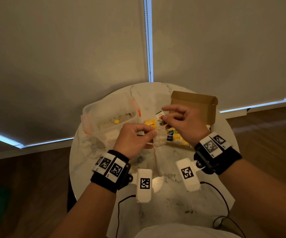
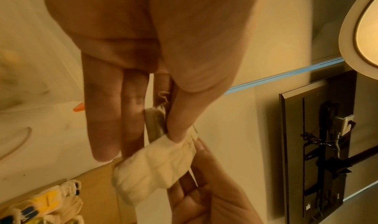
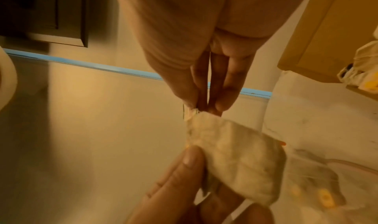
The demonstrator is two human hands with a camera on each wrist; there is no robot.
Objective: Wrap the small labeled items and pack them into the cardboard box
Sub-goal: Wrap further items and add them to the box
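Pinching a cloth-wrapped packet between left hand and right hand, a person risks the loose wrap unravelling beside the cardboard box if either pinch slackens.

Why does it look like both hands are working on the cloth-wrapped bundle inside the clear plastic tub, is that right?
Not quite. Both hands, left hand and right hand, hold the cloth-wrapped bundle in the air above the table, between the clear plastic tub and the cardboard box. The head view shows it.
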